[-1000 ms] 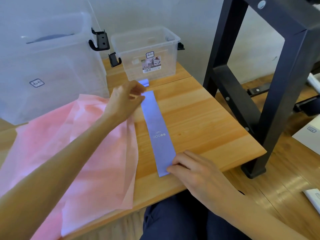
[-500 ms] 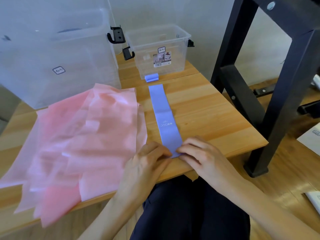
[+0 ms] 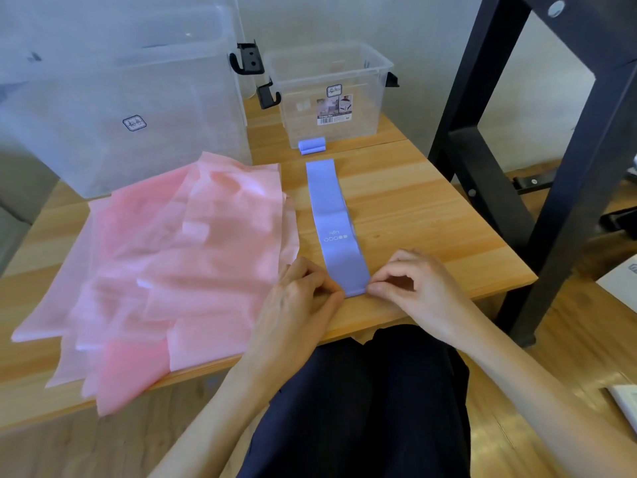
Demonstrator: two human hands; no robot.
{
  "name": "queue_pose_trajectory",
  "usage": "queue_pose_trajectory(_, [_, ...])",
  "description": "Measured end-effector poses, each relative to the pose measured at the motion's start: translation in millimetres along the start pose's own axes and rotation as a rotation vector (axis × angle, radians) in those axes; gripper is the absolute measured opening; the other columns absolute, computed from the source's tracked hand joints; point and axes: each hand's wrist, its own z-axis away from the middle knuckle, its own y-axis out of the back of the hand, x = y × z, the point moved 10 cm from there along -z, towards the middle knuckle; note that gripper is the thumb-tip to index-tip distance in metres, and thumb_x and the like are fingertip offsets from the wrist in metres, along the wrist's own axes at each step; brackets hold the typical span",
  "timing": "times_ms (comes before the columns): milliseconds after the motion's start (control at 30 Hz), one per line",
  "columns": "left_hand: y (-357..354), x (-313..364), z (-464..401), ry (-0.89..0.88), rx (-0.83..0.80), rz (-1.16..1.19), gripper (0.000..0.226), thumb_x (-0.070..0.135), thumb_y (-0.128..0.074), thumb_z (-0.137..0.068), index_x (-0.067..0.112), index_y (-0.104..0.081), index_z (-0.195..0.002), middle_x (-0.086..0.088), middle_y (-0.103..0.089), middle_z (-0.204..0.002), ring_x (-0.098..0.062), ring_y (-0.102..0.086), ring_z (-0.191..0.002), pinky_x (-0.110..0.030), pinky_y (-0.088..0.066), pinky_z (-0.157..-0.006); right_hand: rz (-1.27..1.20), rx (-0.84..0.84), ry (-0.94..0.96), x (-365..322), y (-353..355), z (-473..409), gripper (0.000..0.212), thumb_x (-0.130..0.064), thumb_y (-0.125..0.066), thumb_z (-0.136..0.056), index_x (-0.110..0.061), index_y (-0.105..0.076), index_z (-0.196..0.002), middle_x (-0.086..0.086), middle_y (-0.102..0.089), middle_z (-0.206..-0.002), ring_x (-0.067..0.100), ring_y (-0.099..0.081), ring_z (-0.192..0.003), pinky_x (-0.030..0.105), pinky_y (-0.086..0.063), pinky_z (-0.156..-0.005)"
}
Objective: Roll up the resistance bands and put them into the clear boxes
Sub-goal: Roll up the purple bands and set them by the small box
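A lilac resistance band lies flat and stretched out on the wooden table, running away from me. My left hand pinches its near end from the left and my right hand pinches it from the right. The near edge is slightly folded over. A second lilac band, rolled up, sits in front of the small clear box. A large clear box stands at the back left.
A pile of pink plastic bags covers the left half of the table, touching my left hand. A black metal frame stands right of the table. White items lie on the floor at the right.
My left hand came back from the band's far end to its near end. Both hands now pinch the near edge, which has begun to fold over. The view shifted a little.
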Motion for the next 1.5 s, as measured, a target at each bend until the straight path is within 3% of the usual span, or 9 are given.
queue_pose_trajectory(267, [2,-7,-3,0.066,-0.05,-0.018,0.007,0.031,-0.067,-0.088,0.027,-0.071,-0.083,0.017,-0.051,-0.091,-0.001,-0.046,-0.099,-0.005,-0.034,-0.079,0.061,-0.078,-0.137,-2,-6,-2,0.014,-0.033,-0.067,-0.09,-0.028,-0.067,-0.076,-0.006,-0.062,-0.088,0.012,-0.051,-0.093,0.031,-0.035,-0.093])
queue_pose_trajectory(400, [3,-5,-8,0.095,-0.044,-0.059,0.009,0.031,-0.07,-0.083,0.027,-0.068,-0.075,0.015,-0.053,-0.087,-0.005,-0.048,-0.095,-0.013,-0.035,-0.074,0.163,-0.052,-0.174,-6,-6,-5,0.024,-0.034,-0.066,-0.085,-0.032,-0.055,-0.064,-0.017,-0.052,-0.072,0.011,-0.048,-0.084,0.03,-0.033,-0.086])
queue_pose_trajectory(600, [2,4,-11,0.101,-0.035,-0.15,0.017,0.034,-0.071,-0.079,0.029,-0.06,-0.067,0.01,-0.054,-0.083,-0.014,-0.053,-0.092,-0.027,-0.04,-0.073,0.369,0.042,-0.146,-13,-3,-2,0.019,-0.04,-0.065,-0.084,-0.028,-0.055,-0.073,-0.017,-0.046,-0.068,0.011,-0.042,-0.088,0.028,-0.025,-0.083])
queue_pose_trajectory(767, [6,9,-12,-0.015,0.012,-0.077,0.017,0.02,-0.073,-0.076,0.028,-0.059,-0.077,0.013,-0.056,-0.078,-0.009,-0.057,-0.079,-0.033,-0.049,-0.073,0.17,0.113,-0.015,-16,-3,4,0.02,-0.022,-0.076,-0.082,-0.029,-0.057,-0.078,-0.013,-0.053,-0.077,0.013,-0.047,-0.086,0.029,-0.028,-0.08])
queue_pose_trajectory(867, [5,10,-3,-0.079,0.019,-0.032,0.016,0.018,-0.072,-0.084,0.031,-0.063,-0.081,0.016,-0.057,-0.082,-0.002,-0.057,-0.073,-0.023,-0.046,-0.062,0.109,0.139,0.05,-10,-2,8,0.008,-0.023,-0.079,-0.081,-0.023,-0.071,-0.08,-0.009,-0.055,-0.081,0.011,-0.047,-0.086,0.029,-0.031,-0.084])
queue_pose_trajectory(933, [3,9,4,-0.116,0.023,-0.031,0.011,0.022,-0.069,-0.089,0.032,-0.066,-0.086,0.018,-0.057,-0.088,-0.003,-0.057,-0.072,-0.026,-0.047,-0.058,0.076,0.124,0.073,-7,-1,9,0.006,-0.029,-0.077,-0.081,-0.023,-0.075,-0.082,-0.009,-0.056,-0.082,0.009,-0.047,-0.085,0.026,-0.031,-0.085])
queue_pose_trajectory(1067, [3,7,7,-0.14,0.033,-0.018,0.008,0.037,-0.067,-0.087,0.031,-0.071,-0.091,0.018,-0.057,-0.092,0.008,-0.057,-0.071,-0.03,-0.052,-0.057,0.067,0.087,0.112,-8,0,9,0.012,-0.033,-0.079,-0.077,-0.022,-0.077,-0.084,-0.012,-0.057,-0.083,0.01,-0.052,-0.086,0.02,-0.031,-0.085])
queue_pose_trajectory(1200, [2,7,4,-0.106,0.019,0.004,0.002,0.026,-0.074,-0.086,0.028,-0.072,-0.087,0.021,-0.055,-0.085,0.011,-0.057,-0.073,-0.022,-0.048,-0.06,0.121,0.091,0.155,-13,0,9,0.009,-0.028,-0.079,-0.078,-0.021,-0.077,-0.083,-0.012,-0.057,-0.082,0.003,-0.051,-0.085,0.016,-0.028,-0.086])
queue_pose_trajectory(1500, [-2,7,6,-0.022,-0.086,0.011,0.008,0.022,-0.066,-0.091,0.027,-0.067,-0.084,0.014,-0.056,-0.086,-0.001,-0.056,-0.08,-0.022,-0.045,-0.065,0.145,0.011,0.11,-15,-2,3,0.005,-0.027,-0.077,-0.082,-0.022,-0.075,-0.081,-0.011,-0.062,-0.081,0.009,-0.054,-0.086,0.037,-0.034,-0.091])
